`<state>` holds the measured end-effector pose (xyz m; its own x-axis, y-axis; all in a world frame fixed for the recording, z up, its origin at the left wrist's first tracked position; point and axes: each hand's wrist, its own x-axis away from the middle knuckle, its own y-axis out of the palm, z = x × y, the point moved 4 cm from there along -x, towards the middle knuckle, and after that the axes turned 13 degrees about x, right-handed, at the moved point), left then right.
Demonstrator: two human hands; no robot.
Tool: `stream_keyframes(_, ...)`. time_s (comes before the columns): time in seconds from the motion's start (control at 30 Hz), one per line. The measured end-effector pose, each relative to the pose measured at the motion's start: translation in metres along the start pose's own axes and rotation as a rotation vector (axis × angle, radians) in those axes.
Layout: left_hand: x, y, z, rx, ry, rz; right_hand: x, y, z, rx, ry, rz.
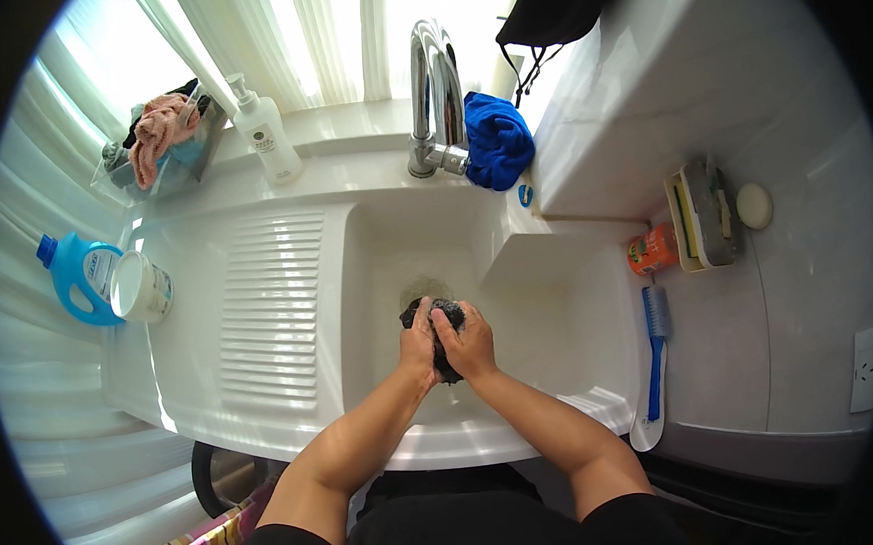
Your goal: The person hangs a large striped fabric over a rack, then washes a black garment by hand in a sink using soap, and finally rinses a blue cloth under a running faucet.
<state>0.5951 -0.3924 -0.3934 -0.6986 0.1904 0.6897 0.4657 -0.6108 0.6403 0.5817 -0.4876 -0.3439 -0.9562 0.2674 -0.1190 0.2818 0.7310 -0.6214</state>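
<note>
Both my hands are together over the basin of a white laundry sink (356, 277), squeezing a wet, bunched black cloth (448, 366) with some suds on it. My left hand (419, 344) wraps the cloth from the left. From the right, my right hand (470, 342) presses on it, fingers and thumb curled over the top. Parts of the cloth show above and below my hands; its full shape is hidden. Behind it, the round drain (424, 289) shows at the basin's bottom.
A ribbed washboard (273, 311) lies left. Behind stand a chrome faucet (424, 125), blue cloth (499, 141) and white pump bottle (267, 138). Far left are a blue detergent bottle (77, 281) and white tub (143, 288). A blue brush (656, 345) and orange bottle (652, 249) are right.
</note>
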Motion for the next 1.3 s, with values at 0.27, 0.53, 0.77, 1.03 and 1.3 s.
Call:
stream_keyframes(0.27,0.006,-0.002,0.009,-0.464,0.209,0.107,0.000,0.005,0.013,-0.043,0.150,-0.134)
stream_keyframes(0.53,0.018,-0.004,0.074,-0.773,0.273,0.285,-0.005,-0.046,0.102,-0.243,1.125,-0.121)
stream_keyframes(0.77,0.000,-0.012,0.029,-2.143,0.053,0.193,-0.014,0.008,0.073,0.860,0.131,-0.627)
stream_keyframes(1.03,-0.047,-0.082,0.038,-1.690,0.028,0.137,-0.010,0.017,0.078,1.026,0.057,-0.896)
stream_keyframes(1.3,0.005,-0.027,0.030,-0.354,-0.585,0.216,-0.008,0.040,0.061,-0.319,0.375,-0.687)
